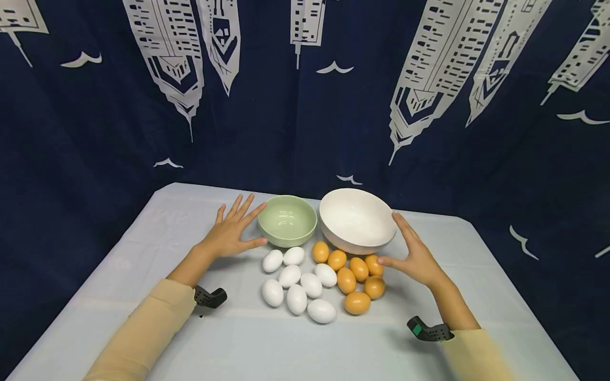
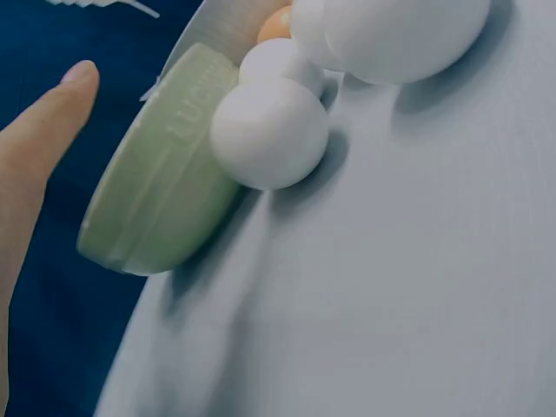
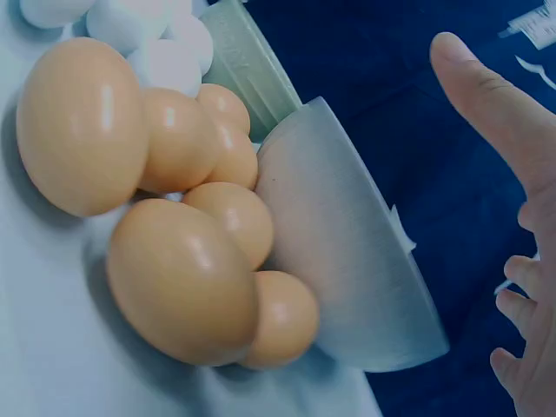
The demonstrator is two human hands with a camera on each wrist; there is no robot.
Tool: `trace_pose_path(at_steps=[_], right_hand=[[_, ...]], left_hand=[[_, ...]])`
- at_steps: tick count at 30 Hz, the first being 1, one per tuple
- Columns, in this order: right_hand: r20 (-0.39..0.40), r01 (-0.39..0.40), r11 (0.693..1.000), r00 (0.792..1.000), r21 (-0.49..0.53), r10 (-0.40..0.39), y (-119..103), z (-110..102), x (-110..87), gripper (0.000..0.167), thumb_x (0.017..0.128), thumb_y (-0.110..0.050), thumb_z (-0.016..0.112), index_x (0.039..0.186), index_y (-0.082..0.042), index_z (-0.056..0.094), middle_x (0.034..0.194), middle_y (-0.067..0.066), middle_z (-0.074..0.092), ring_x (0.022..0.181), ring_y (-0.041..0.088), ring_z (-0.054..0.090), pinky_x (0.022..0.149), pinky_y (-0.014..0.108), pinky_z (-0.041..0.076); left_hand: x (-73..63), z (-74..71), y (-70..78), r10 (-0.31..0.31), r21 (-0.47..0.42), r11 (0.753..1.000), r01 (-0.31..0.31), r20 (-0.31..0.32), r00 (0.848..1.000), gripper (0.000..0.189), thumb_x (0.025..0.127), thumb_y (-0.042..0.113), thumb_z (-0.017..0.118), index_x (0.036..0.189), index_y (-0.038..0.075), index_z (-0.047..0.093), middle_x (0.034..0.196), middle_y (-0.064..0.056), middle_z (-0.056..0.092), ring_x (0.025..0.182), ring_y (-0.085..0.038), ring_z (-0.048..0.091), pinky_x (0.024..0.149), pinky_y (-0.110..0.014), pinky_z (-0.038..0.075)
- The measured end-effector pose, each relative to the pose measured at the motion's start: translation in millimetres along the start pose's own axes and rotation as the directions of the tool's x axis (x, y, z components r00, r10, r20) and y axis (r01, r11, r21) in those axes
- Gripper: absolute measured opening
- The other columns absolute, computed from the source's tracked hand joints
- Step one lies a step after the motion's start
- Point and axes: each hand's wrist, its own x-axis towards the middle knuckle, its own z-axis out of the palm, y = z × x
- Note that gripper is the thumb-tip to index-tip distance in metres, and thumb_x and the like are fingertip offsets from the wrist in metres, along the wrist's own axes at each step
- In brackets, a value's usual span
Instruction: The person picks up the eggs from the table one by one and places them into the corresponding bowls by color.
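Note:
My left hand (image 1: 229,235) is spread beside the green bowl (image 1: 287,225), fingertips close to its left rim and nothing held. On the other side my right hand (image 1: 415,256) reaches with straight fingers toward the white bowl (image 1: 358,219), its fingertips right at the rim. Its thumb overlaps an orange-brown egg (image 1: 373,264) in the head view. Several white eggs (image 1: 311,286) lie in front of the green bowl, and several orange-brown eggs (image 1: 346,280) lie in front of the white one. Raised lettering shows on the green bowl (image 2: 165,165) in the left wrist view.
A pale cloth covers the table (image 1: 229,338). Behind its far edge hangs a dark blue curtain (image 1: 286,121) with white building prints. Each wrist wears a black camera mount, one at the left sleeve (image 1: 157,323).

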Motion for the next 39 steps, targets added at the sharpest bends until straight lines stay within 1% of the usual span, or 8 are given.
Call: trace_pose_path(at_steps=[4, 8, 18, 20, 22, 26, 32, 39], right_hand=[[-0.059, -0.076, 0.99, 0.995, 0.115, 0.083, 12, 12, -7.2, 0.108, 0.081, -0.029, 0.08, 0.158, -0.01, 0.007, 0.161, 0.02, 0.008, 0.144, 0.045, 0.01, 0.108, 0.067, 0.015], [-0.071, -0.119, 0.97, 0.988, 0.211, 0.137, 24, 25, -13.9, 0.101, 0.085, -0.026, 0.075, 0.156, -0.004, 0.007, 0.159, 0.023, 0.011, 0.143, 0.044, 0.015, 0.111, 0.062, 0.016], [-0.039, -0.141, 0.907, 0.985, 0.398, 0.17, 42, 51, -20.0, 0.083, 0.092, -0.015, 0.068, 0.153, 0.002, 0.015, 0.149, 0.03, 0.031, 0.136, 0.045, 0.033, 0.11, 0.058, 0.024], [-0.033, -0.152, 0.9, 0.983, 0.409, 0.181, 43, 54, -19.5, 0.077, 0.092, -0.015, 0.068, 0.151, 0.005, 0.021, 0.146, 0.029, 0.037, 0.133, 0.043, 0.038, 0.11, 0.051, 0.031], [-0.028, -0.169, 0.89, 0.98, 0.423, 0.199, 42, 56, -19.0, 0.069, 0.093, -0.015, 0.067, 0.147, 0.007, 0.03, 0.142, 0.029, 0.042, 0.13, 0.041, 0.043, 0.106, 0.036, 0.038], [-0.015, -0.207, 0.879, 0.972, 0.429, 0.236, 41, 61, -17.3, 0.056, 0.094, -0.016, 0.067, 0.137, 0.011, 0.043, 0.135, 0.028, 0.05, 0.121, 0.036, 0.052, 0.09, 0.013, 0.042], [-0.003, -0.23, 0.879, 0.967, 0.418, 0.255, 41, 65, -16.5, 0.057, 0.093, -0.018, 0.067, 0.138, 0.01, 0.045, 0.135, 0.028, 0.052, 0.121, 0.037, 0.053, 0.088, 0.012, 0.042], [-0.031, -0.226, 0.896, 0.966, 0.382, 0.256, 43, 68, -16.9, 0.055, 0.093, -0.021, 0.068, 0.136, 0.008, 0.049, 0.132, 0.025, 0.055, 0.118, 0.032, 0.055, 0.088, 0.012, 0.042]], left_hand=[[0.1, 16.5, -1.8, -0.048, -0.11, 0.993, 0.043, -0.039, 0.998, 0.088, 0.089, 0.065, 0.055, 0.158, 0.03, 0.015, 0.163, -0.008, 0.001, 0.148, -0.032, -0.005, 0.108, -0.068, 0.002], [0.3, 30.5, -3.0, -0.086, -0.211, 0.975, 0.073, -0.052, 0.995, 0.088, 0.09, 0.062, 0.056, 0.158, 0.027, 0.013, 0.163, -0.012, 0.002, 0.148, -0.035, 0.002, 0.109, -0.068, 0.003], [5.8, 48.0, -0.2, -0.119, -0.413, 0.908, 0.067, -0.101, 0.988, 0.083, 0.094, 0.05, 0.058, 0.157, 0.017, 0.016, 0.161, -0.015, 0.015, 0.146, -0.038, 0.013, 0.108, -0.069, 0.003], [7.8, 50.6, 0.8, -0.127, -0.446, 0.892, 0.067, -0.107, 0.986, 0.081, 0.095, 0.049, 0.057, 0.157, 0.017, 0.016, 0.16, -0.015, 0.017, 0.146, -0.038, 0.013, 0.107, -0.069, 0.003], [9.9, 53.0, 1.7, -0.139, -0.476, 0.877, 0.073, -0.105, 0.985, 0.08, 0.096, 0.048, 0.056, 0.157, 0.017, 0.016, 0.161, -0.015, 0.017, 0.146, -0.037, 0.013, 0.108, -0.069, 0.002], [11.9, 56.5, 3.8, -0.164, -0.509, 0.857, 0.088, -0.107, 0.981, 0.078, 0.096, 0.043, 0.057, 0.157, 0.015, 0.017, 0.161, -0.014, 0.016, 0.146, -0.037, 0.012, 0.109, -0.068, 0.002], [10.7, 60.2, 5.0, -0.178, -0.531, 0.842, 0.092, -0.113, 0.978, 0.079, 0.096, 0.038, 0.059, 0.156, 0.009, 0.016, 0.161, -0.015, 0.013, 0.146, -0.038, 0.013, 0.11, -0.066, 0.005], [11.6, 63.4, 3.6, -0.198, -0.637, 0.763, 0.114, -0.062, 0.978, 0.084, 0.097, 0.037, 0.06, 0.157, 0.008, 0.009, 0.162, -0.015, 0.005, 0.148, -0.03, 0.008, 0.116, -0.052, 0.011]])
